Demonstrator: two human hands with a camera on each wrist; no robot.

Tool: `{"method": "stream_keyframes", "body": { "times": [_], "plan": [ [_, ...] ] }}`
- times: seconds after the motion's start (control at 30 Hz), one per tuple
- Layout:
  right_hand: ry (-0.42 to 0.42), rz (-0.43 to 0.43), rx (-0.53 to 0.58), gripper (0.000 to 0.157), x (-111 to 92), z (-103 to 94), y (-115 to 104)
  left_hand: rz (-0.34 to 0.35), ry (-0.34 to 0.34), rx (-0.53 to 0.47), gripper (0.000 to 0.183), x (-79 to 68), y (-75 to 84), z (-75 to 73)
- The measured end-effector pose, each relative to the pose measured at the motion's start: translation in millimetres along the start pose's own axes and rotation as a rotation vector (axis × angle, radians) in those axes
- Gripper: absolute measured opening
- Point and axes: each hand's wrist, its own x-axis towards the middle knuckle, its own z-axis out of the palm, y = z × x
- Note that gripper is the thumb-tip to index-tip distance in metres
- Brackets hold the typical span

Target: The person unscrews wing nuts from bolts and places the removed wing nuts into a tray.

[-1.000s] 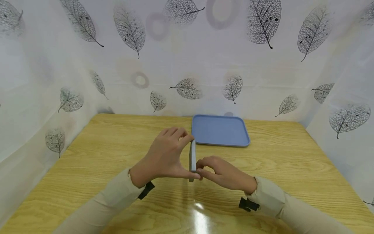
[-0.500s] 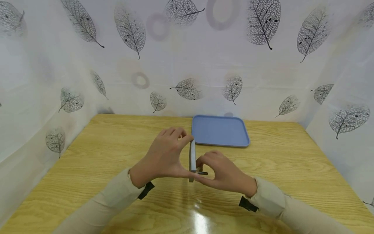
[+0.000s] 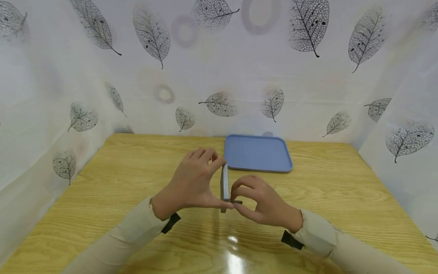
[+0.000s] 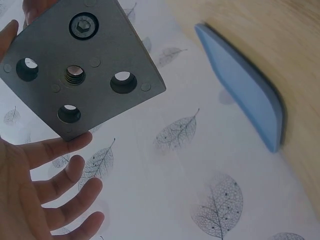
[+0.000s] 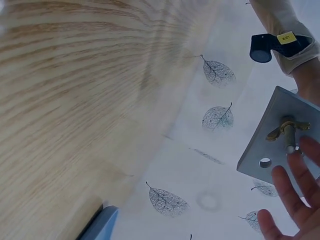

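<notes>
My left hand (image 3: 195, 182) holds a grey metal plate (image 4: 100, 45) on edge above the table, thumb at its lower corner and fingers at its upper one. Several round holes pass through the plate. One holds a bolt with a hex-socket head (image 4: 83, 26). On the other face, the bolt's shank (image 5: 290, 142) sticks out with a brass wing nut (image 5: 274, 134) on it, close to the plate. My right hand (image 3: 265, 199) has its curled fingers and thumb at the wing nut and bolt end; their exact contact is partly hidden.
A blue tray (image 3: 258, 152) lies at the back of the wooden table (image 3: 154, 236), behind the plate. White cloth with leaf prints (image 3: 212, 68) hangs around the back and sides. Each wrist carries a dark strap (image 3: 292, 239).
The right fingers shift around the wing nut, and the bolt end has come into view between them. The left hand and the plate stay almost in place.
</notes>
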Motion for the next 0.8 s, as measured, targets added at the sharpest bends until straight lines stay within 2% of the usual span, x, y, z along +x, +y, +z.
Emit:
{"method": "stream_keyframes", "body": {
  "times": [0.1,0.23,0.43,0.53,0.67,0.8],
  "plan": [
    [-0.019,0.049,0.012,0.022,0.0,0.4,1.8,-0.005,-0.011,0.005,0.092,0.3,0.3,-0.6],
    [-0.085,0.115,0.049,0.012,-1.7,1.8,4.8,-0.01,-0.021,0.0,0.093,0.5,0.7,-1.5],
    [-0.219,0.201,0.161,0.013,-4.3,1.8,5.5,-0.006,-0.005,-0.007,0.092,0.0,0.1,-0.4],
    [-0.256,0.241,0.224,0.014,-3.9,1.7,5.6,-0.001,0.004,-0.008,0.092,-0.1,-0.2,0.3],
    [-0.239,0.254,0.271,0.014,-3.4,2.7,6.0,0.001,0.011,-0.016,0.093,-0.4,-0.6,0.2],
    [-0.167,0.19,0.182,0.018,-4.4,5.4,6.0,-0.001,0.011,-0.025,0.093,-0.5,-0.8,-0.3]
  ]
}}
